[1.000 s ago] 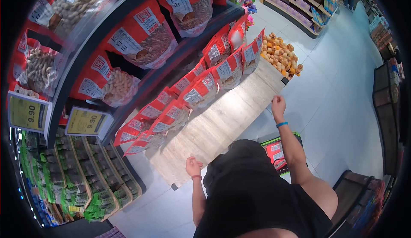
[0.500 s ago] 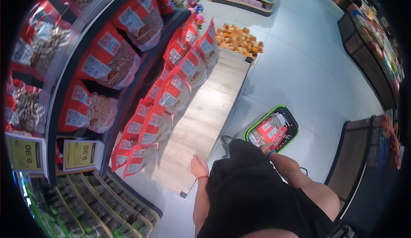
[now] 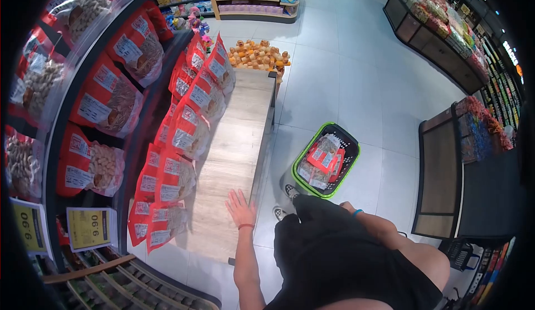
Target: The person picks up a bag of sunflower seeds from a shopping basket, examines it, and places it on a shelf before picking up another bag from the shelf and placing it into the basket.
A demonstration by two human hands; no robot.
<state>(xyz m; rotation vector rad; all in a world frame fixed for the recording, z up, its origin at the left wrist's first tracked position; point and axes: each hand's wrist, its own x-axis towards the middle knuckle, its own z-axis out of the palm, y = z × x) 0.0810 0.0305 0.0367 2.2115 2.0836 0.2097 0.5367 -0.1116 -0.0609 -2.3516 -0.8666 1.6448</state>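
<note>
My left hand (image 3: 241, 209), with a red band at its wrist, is open with fingers spread over the bare front part of the wooden display platform (image 3: 231, 143). Red-and-clear bags of nuts (image 3: 177, 182) stand in rows along the platform's left side, a short way from that hand. My right hand (image 3: 348, 206), below a blue wristband, hangs beside the black clothing, close to the near right end of the shopping basket (image 3: 351, 170). Its fingers are mostly hidden. Inside the green-rimmed black basket on the floor lie red packs (image 3: 325, 156).
Shelves with more nut bags (image 3: 108, 95) and yellow price cards (image 3: 91, 229) rise at the left. Beyond the platform sits a pile of orange-and-cream items (image 3: 259, 56). Display bins (image 3: 437, 170) line the right side of the tiled aisle (image 3: 329, 70). My shoes (image 3: 280, 213) are beside the basket.
My left hand has spread its fingers and reached further over the platform. My right hand has drawn back from the basket. The view has turned, shifting the platform and basket leftward.
</note>
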